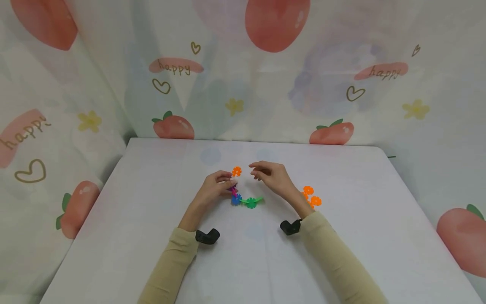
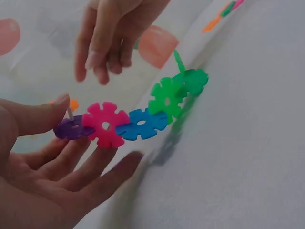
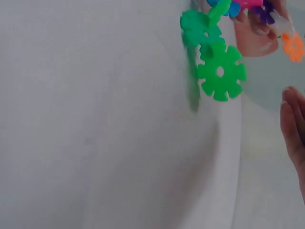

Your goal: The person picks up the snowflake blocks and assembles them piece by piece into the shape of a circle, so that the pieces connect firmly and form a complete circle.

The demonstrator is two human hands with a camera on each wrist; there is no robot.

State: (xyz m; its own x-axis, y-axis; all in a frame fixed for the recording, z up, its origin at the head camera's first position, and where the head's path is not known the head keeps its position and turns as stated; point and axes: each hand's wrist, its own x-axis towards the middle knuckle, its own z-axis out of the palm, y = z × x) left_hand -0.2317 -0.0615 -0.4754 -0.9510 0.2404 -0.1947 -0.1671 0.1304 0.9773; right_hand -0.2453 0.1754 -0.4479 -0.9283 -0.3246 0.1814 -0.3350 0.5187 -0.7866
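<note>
My left hand [image 1: 217,185] holds a curved chain of plastic snowflake discs, with thumb and fingers pinching it near the purple disc [image 2: 71,129]. Beyond it the chain runs through a pink disc [image 2: 106,125], a blue disc [image 2: 141,124], a light green disc [image 2: 167,99] and a darker green disc [image 2: 194,82], ending in another bright green disc [image 3: 221,72]. On the other side of the purple disc, a white disc [image 1: 234,179] leads to an orange disc [image 1: 237,171] at the far tip. My right hand [image 1: 274,175], empty, hovers just right of that orange disc, fingers loosely bent.
Several loose orange discs [image 1: 308,190] lie beside the right forearm, which partly hides them. A white cloth covers the table [image 1: 171,160]. Printed cloth [image 1: 265,97] hangs behind the table's back edge and along its sides. Black cameras [image 1: 207,236] sit on both wrists.
</note>
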